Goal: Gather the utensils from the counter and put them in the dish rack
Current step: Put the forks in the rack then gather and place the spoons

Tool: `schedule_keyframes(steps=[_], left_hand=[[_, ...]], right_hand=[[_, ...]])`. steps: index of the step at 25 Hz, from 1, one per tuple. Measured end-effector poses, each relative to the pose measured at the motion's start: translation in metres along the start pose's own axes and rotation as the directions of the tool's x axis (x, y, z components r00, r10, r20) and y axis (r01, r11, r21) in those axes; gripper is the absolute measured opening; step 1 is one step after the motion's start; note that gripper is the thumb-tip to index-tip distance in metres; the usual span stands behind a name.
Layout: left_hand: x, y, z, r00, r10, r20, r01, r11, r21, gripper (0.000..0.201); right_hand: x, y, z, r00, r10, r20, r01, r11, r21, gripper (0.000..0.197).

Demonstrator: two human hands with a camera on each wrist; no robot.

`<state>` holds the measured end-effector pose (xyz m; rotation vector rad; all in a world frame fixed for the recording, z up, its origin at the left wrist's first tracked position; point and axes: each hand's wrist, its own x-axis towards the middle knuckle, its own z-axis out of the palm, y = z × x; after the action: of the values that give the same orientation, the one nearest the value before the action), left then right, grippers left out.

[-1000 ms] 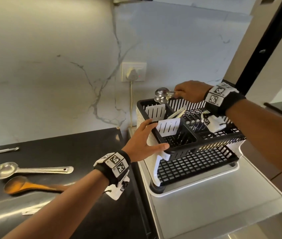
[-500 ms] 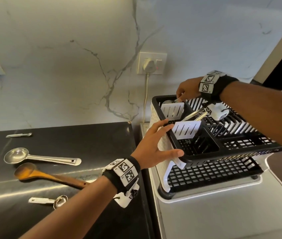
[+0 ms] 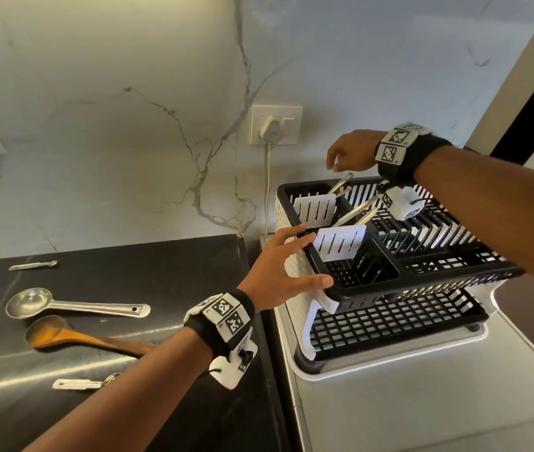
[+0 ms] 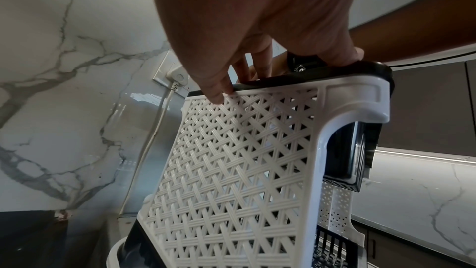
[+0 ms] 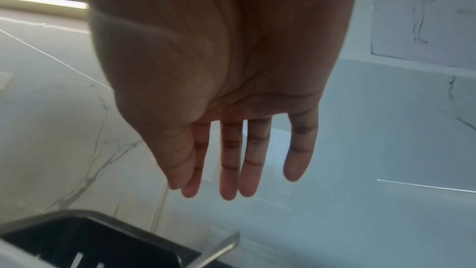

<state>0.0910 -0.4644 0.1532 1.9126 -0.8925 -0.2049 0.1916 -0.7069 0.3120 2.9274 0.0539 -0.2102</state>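
Since a second ago the right hand (image 3: 352, 151) has let go of the steel spoons and lifted off; it hangs empty, fingers straight and loosely spread, above the dish rack (image 3: 295, 272) at two o'clock. The released handles (image 3: 340, 183) lean in the far cutlery compartment. The left hand (image 3: 278, 272), fingers spread, presses the rack's rim, likely steadying it. On the dark surface (image 3: 161, 272) at nine o'clock remain a steel ladle (image 3: 73, 305), a wooden spoon (image 3: 76, 336) and two small measuring spoons (image 3: 32, 265).
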Motion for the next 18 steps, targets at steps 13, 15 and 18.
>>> schedule_keyframes(steps=[13,15,18], left_hand=[[-0.081,-0.038,-0.034,0.992,-0.109,0.060,0.086,0.951,0.297,0.079],[-0.128,-0.078,-0.067,0.978,-0.206,0.019,0.182,0.900,0.397,0.071],[-0.204,-0.136,-0.127,0.921,-0.380,-0.082,0.370,0.791,0.487,0.072]], right_hand=[[-0.029,-0.169,-0.044,0.955,-0.296,-0.004,0.294,0.947,0.131,0.030],[-0.025,-0.222,-0.029,0.928,-0.373,-0.010,0.371,0.918,0.141,0.028],[-0.014,-0.295,0.014,0.881,-0.472,0.024,0.458,0.866,0.202,0.027]])
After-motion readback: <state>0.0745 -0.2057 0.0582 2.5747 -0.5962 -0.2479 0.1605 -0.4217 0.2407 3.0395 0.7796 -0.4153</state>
